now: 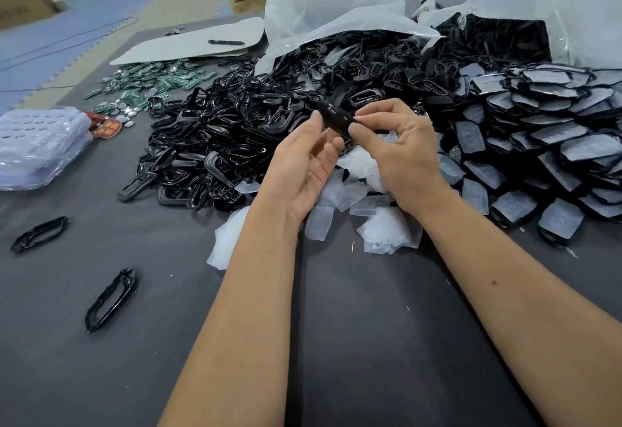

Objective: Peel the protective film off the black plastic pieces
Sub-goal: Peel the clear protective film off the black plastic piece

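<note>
While a single black plastic piece (336,117) is held up above the grey table (370,342), the following is recorded. Left hand (306,164): palm up, fingers loosely curved, the piece pinched at its left end between thumb and fingertip. Right hand (397,144): thumb and forefinger pinched at the piece's right edge, probably on a film corner; whether film has been lifted cannot be told. Peeled film scraps (350,194): heaped beneath the hands. Film-covered pieces (538,144): stacked to the right. Black frames (208,144): piled to the left. Risks judged: film may be torn if pulled sharply, leaving a remnant; the piece may be dropped into the wrong pile should the light left-hand pinch slip.
</note>
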{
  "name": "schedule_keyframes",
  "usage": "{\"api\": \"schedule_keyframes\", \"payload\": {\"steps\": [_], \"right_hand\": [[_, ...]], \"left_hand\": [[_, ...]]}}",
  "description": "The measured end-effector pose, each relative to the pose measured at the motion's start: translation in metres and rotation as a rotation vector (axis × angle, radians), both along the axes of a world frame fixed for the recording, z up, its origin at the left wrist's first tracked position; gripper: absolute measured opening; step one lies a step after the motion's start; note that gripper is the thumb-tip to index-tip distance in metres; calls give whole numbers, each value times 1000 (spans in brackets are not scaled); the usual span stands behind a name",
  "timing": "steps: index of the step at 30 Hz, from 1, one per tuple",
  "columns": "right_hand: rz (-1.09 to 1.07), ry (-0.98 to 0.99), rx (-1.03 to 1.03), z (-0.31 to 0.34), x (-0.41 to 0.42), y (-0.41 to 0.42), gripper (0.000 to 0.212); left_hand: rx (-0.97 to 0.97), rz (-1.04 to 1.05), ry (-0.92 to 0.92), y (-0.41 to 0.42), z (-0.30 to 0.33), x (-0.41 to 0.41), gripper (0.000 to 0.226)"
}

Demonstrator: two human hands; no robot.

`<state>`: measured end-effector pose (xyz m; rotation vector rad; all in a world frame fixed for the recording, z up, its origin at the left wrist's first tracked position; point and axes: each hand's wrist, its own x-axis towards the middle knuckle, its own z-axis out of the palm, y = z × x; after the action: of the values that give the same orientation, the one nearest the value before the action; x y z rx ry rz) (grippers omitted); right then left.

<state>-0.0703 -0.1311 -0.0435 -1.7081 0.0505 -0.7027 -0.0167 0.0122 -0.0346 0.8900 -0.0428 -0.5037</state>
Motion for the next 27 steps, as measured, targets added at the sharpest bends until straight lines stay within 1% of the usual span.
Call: {"api": "schedule_keyframes", "payload": {"steps": [1,3,5,7,9,11,14,17,20,22,25,27], "right_hand": [[21,21,86,1,0,0,7],[117,85,253,2,0,-1,12],[203,175,388,3,-2,-2,11],[247,251,445,3,-3,-3,9],[299,259,463,3,-2,-4,16],[329,220,460,3,-1,-4,23],[280,181,463,1,0,-5,30],[212,169,402,-1,0,-5,37],[200,165,344,-1,-1,-6,38],[214,182,337,0,-1,-8,36],[223,226,354,0,0,-8,36],[242,253,404,0,1,-9,38]], "left_hand": [[38,22,-32,-2,0,-1,17],[87,75,-71,-3,-2,-2,12],[128,108,-105,-4,-2,-2,13],[148,138,-116,-6,-3,-2,16],[138,164,-109,-8,-5,-2,18],[141,185,-107,-10,-6,-2,17],[177,199,-121,-10,-6,-2,17],[233,192,-171,-11,-7,-2,20],[266,190,-213,-13,-7,-4,23],[269,185,-210,-12,-7,-4,25],[249,195,-191,-12,-6,-4,26],[257,209,-191,-14,-6,-5,25]]}}
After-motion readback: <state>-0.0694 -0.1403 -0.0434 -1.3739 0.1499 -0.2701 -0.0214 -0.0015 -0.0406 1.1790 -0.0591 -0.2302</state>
